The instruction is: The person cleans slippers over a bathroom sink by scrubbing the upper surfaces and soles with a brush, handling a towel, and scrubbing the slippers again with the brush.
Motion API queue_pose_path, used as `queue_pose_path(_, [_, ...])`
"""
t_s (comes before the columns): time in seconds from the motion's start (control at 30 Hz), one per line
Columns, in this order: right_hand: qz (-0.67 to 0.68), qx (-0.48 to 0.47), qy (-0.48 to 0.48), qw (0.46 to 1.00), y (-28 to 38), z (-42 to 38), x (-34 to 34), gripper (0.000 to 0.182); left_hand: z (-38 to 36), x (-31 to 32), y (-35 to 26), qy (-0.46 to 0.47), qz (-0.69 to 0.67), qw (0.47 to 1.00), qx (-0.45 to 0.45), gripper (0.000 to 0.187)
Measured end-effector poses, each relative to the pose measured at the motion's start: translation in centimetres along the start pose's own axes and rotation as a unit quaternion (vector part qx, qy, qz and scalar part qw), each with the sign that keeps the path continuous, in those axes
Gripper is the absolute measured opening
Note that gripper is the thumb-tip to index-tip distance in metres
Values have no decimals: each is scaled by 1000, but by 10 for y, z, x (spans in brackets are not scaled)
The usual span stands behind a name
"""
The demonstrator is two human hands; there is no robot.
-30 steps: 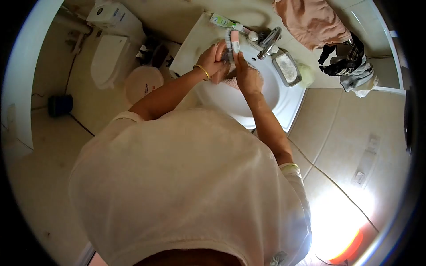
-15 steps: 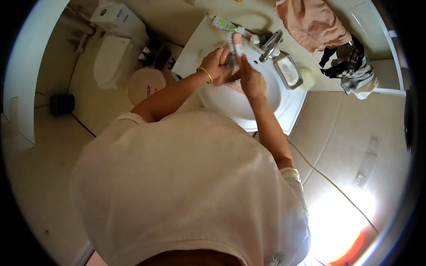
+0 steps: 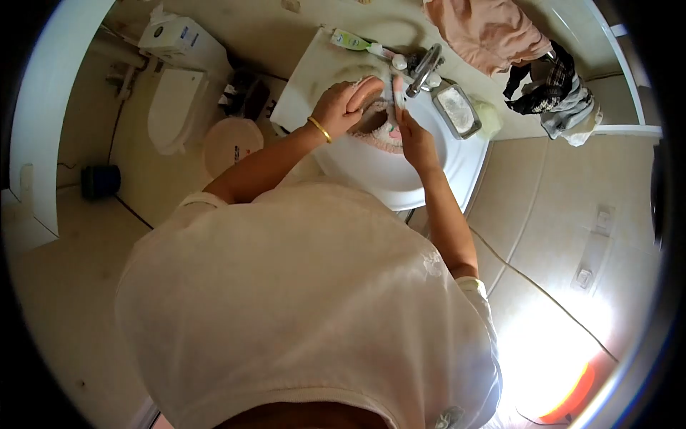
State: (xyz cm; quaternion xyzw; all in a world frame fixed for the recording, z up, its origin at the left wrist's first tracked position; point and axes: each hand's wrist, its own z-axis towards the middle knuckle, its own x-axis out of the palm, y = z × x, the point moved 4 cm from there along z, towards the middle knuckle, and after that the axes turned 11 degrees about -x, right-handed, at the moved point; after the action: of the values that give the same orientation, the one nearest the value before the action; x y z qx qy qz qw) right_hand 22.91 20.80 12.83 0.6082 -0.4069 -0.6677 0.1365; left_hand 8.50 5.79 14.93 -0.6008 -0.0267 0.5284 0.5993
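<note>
My left hand (image 3: 337,109), with a gold bangle at the wrist, grips a pink slipper (image 3: 366,93) over the white washbasin (image 3: 354,161). The slipper's smooth pink sole shows beside my fingers. Fluffy pink-and-white material (image 3: 386,139) hangs below it, low in the bowl. My right hand (image 3: 418,143) is closed around a pink-and-white scrubbing brush (image 3: 399,93), held upright just right of the slipper. A small gap shows between the brush head and the sole.
Behind the bowl stands a chrome faucet (image 3: 425,70), with a green-and-white tube (image 3: 350,40) to its left. A grey tray of white powder (image 3: 458,111) sits on the right rim. Clothes (image 3: 493,36) hang at the back right. A toilet (image 3: 177,107) and pink bucket (image 3: 232,143) are left.
The brush has come away from the slipper, to the right and downward, with my right hand. My left hand has turned the slipper so that its sole shows more.
</note>
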Motion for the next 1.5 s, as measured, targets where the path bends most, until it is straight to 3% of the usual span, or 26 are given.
queue_pose_path(0.03, [1,-74,-67,995,-4,-5,2,38,5,-9,-4,-8,36,999,18,40])
queue_pose_path(0.13, [182,58,-4,982,-14,-19,18,41,17,-35,-17,-28,138,989,41,40])
queue_pose_path(0.2, [315,122,15,941,7,-24,18,44,23,-50,-23,-38,198,979,26,41])
queue_pose_path(0.23, [383,148,21,911,18,-23,20,45,25,-53,-22,0,246,969,-6,42])
queue_pose_path(0.33, [412,141,36,900,31,-11,38,48,24,-45,16,-8,324,945,-42,39])
queue_pose_path(0.4, [403,130,67,903,42,-3,52,47,16,-29,65,35,372,924,-86,42])
queue_pose_path(0.53, [438,145,137,877,50,8,87,45,2,-25,98,153,405,871,-231,50])
queue_pose_path(0.63, [442,153,171,867,38,8,132,43,-10,-26,116,241,400,851,-239,57])
queue_pose_path(0.77, [297,72,119,945,36,-5,150,40,-23,-34,121,138,463,865,-139,58])
queue_pose_path(0.93, [329,52,128,934,10,7,176,40,-33,-20,148,141,463,868,-112,52])
queue_pose_path(1.03, [359,64,155,918,11,76,173,40,-27,-18,142,199,511,821,-156,53])
queue_pose_path(1.17, [363,53,169,915,29,102,154,39,-34,-20,155,187,502,836,-119,53])
queue_pose_path(1.23, [207,-182,-62,959,13,59,168,39,-30,-16,157,190,509,832,-114,51])
queue_pose_path(1.27, [275,-86,-5,958,17,31,155,40,-28,-15,156,176,489,847,-111,50])
queue_pose_path(1.33, [234,-15,57,971,6,1,160,40,-31,-16,151,151,446,875,-113,48])
queue_pose_path(1.43, [251,-94,21,963,15,9,168,40,-30,-16,149,148,491,854,-86,43])
queue_pose_path(1.5, [271,-75,68,957,17,43,170,40,-28,-19,148,177,500,842,-99,41])
